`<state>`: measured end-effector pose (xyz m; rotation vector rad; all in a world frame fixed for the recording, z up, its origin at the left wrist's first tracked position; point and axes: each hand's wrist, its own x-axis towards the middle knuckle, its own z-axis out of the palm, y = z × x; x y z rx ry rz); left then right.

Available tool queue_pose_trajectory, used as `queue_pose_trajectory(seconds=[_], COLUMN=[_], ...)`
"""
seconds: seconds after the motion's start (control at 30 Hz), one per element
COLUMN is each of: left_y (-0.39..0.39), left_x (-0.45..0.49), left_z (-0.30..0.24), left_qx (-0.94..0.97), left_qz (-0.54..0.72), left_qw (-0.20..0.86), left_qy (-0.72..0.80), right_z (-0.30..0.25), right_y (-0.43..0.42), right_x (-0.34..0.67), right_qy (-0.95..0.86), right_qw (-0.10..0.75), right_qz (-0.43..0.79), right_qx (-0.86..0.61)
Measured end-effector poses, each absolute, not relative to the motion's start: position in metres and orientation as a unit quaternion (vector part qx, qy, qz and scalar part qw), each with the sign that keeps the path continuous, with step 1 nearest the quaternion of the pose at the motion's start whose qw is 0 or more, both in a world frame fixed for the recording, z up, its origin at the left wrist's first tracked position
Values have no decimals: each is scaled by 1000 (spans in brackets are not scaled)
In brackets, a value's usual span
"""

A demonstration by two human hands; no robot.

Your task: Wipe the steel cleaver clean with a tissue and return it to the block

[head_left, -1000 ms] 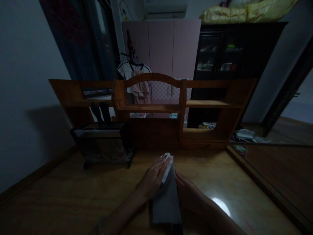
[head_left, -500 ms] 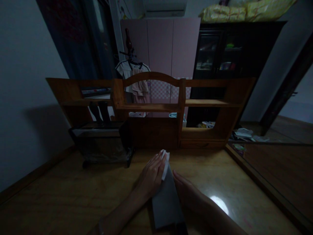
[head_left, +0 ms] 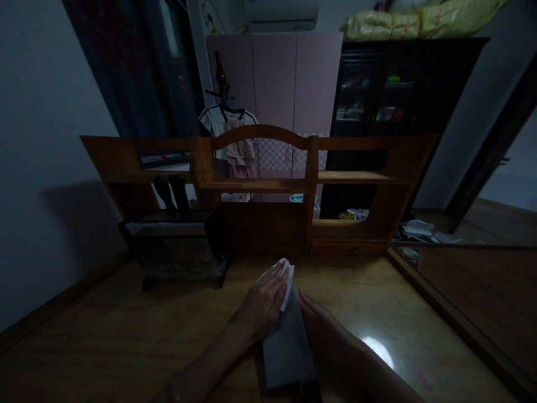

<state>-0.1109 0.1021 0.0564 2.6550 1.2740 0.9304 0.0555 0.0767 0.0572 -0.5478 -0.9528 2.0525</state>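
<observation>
The left hand [head_left: 262, 305] lies flat and released on the white paper [head_left: 287, 350] on the desk [head_left: 126, 336]. The right hand [head_left: 325, 330], also released, touches its right edge.

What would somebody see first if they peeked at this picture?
The two hands low in the middle: the left hand lies flat on a white folded sheet, which looks like paper, and the right hand rests against its right edge. Behind them, a wooden desk shelf with an arched top stands at the back of the desk, and a bright glare spot shines on its right side.
</observation>
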Motion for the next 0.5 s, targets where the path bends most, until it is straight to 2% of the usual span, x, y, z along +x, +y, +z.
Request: queue_pose_trajectory(seconds=[0.33, 0.5], left_y=[102, 100], left_x=[-114, -114], left_z=[54, 55], left_qx=[874, 866], left_qz=[292, 310], left_qw=[11, 11], left_qy=[387, 393], right_z=[56, 53], right_y=[81, 81], right_x=[59, 60], right_qy=[-377, -385], right_qw=[408, 374], right_qz=[800, 811], right_qx=[-227, -233])
